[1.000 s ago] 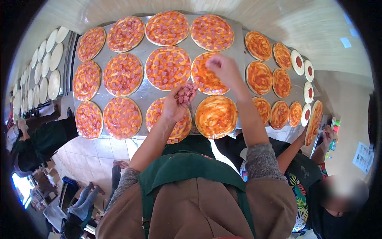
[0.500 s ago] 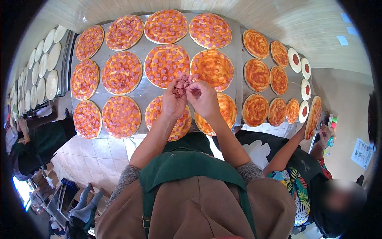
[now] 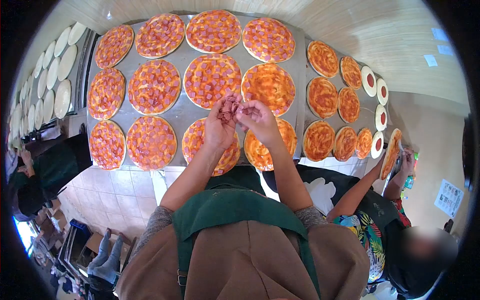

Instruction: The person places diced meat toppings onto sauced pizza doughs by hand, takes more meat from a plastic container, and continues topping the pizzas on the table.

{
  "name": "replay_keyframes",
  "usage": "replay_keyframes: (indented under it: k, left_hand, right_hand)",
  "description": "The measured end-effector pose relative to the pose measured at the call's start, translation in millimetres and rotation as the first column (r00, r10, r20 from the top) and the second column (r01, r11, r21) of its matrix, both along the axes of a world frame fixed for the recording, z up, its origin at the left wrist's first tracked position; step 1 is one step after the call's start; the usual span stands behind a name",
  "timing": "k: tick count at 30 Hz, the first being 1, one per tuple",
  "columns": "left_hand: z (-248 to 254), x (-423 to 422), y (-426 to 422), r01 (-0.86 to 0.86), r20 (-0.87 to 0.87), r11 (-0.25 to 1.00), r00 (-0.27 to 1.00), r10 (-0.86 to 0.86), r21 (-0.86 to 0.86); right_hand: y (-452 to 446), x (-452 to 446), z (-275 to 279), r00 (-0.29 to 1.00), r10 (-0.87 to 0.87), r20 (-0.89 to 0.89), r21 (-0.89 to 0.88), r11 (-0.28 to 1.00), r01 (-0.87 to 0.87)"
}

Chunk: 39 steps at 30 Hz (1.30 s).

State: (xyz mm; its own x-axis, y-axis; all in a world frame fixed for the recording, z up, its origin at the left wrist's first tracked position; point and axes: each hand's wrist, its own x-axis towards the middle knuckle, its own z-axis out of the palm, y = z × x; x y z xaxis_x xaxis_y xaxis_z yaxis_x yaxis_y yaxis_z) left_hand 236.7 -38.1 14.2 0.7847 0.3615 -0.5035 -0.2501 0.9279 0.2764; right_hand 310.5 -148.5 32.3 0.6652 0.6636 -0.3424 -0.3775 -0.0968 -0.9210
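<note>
My left hand (image 3: pixel 218 131) is cupped, palm up, around a heap of diced ham (image 3: pixel 228 110). Against the heap's right side, my right hand (image 3: pixel 263 123) pinches at some of the pieces with thumb and fingertips. Both hands are held above the metal table (image 3: pixel 165 107). Just beyond them lies a pizza with sauce and only a few ham cubes along its edge (image 3: pixel 269 85). A ham-dotted pizza (image 3: pixel 212 80) is at its left. Closer to me, a partly covered pizza (image 3: pixel 225 157) and a mostly sauced one (image 3: pixel 260 150) are partly hidden by my forearms.
Several ham-topped pizzas (image 3: pixel 154 86) fill the left and back. Sauced bases (image 3: pixel 321 97) and pale bases with red centres (image 3: pixel 369 81) lie rightward. A co-worker's hand (image 3: pixel 408 159) is beside a tilted pizza (image 3: pixel 391 155). Plain dough rounds (image 3: pixel 63 99) lie far left.
My right hand has turned slightly, its fingers a little more spread at the ham heap. The view has shifted slightly. At right, the co-worker still holds up the tilted pizza.
</note>
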Motion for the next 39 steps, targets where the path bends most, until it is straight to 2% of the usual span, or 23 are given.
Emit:
replay_keyframes:
  k: [4, 7, 10, 14, 20, 23, 25, 28, 30, 32, 35, 38, 39]
  left_hand:
    - [-3, -1, 1, -0.015, -0.002, 1.0, 1.0, 0.015, 0.018]
    - [-7, -4, 4, -0.005, 0.002, 0.999, 1.0, 0.006, -0.05]
    - [-8, -8, 4, 0.02, -0.02, 0.993, 1.0, -0.022, -0.113]
    - [-23, -13, 2, 0.076, 0.057, 0.98, 0.996, -0.067, -0.185]
    - [-19, -12, -3, 0.012, 0.0, 0.98, 1.0, -0.012, -0.198]
    - [-16, -15, 0, 0.037, 0.054, 0.978, 0.998, -0.027, -0.203]
    - [-8, -12, 2, -0.006, -0.002, 0.974, 1.0, 0.005, -0.224]
    - [-15, -12, 2, -0.042, -0.025, 0.965, 0.999, 0.037, -0.26]
    - [-20, -14, 3, -0.046, -0.011, 0.964, 0.999, 0.044, -0.261]
    - [-21, -16, 1, -0.039, 0.014, 0.971, 0.999, 0.044, -0.237]
    - [-20, -16, 0, -0.032, 0.016, 0.962, 0.999, 0.038, -0.273]
    - [-19, -17, 0, -0.034, 0.02, 0.964, 0.999, 0.04, -0.265]
    - [-18, -17, 0, -0.038, 0.005, 0.964, 0.999, 0.041, -0.261]
  right_hand:
    - [6, -2, -7, 0.979, 0.022, 0.201, -0.126, 0.992, 0.004]
    - [5, -2, -4, 0.99, -0.002, 0.142, -0.102, 0.995, 0.016]
    - [0, 1, -1, 0.984, 0.086, 0.155, -0.168, 0.984, -0.059]
    - [-4, -2, -1, 0.958, 0.095, 0.27, -0.198, 0.979, -0.041]
    - [-5, -5, 6, 0.937, 0.101, 0.336, -0.201, 0.979, -0.033]
    - [-5, -5, 5, 0.943, 0.056, 0.328, -0.188, 0.982, 0.007]
    - [-6, 0, 11, 0.968, -0.014, 0.252, -0.165, 0.985, 0.057]
    - [-9, 45, 0, 0.969, -0.067, 0.236, -0.235, 0.964, 0.124]
    - [-1, 81, -8, 0.896, -0.096, 0.433, -0.275, 0.933, 0.233]
    - [3, 121, -41, 0.857, -0.021, 0.515, -0.407, 0.874, 0.266]
    - [18, 152, -73, 0.79, 0.071, 0.609, -0.509, 0.798, 0.321]
    - [33, 160, -72, 0.703, 0.294, 0.648, -0.679, 0.641, 0.358]
    - [35, 162, -73, 0.707, 0.303, 0.639, -0.693, 0.625, 0.359]
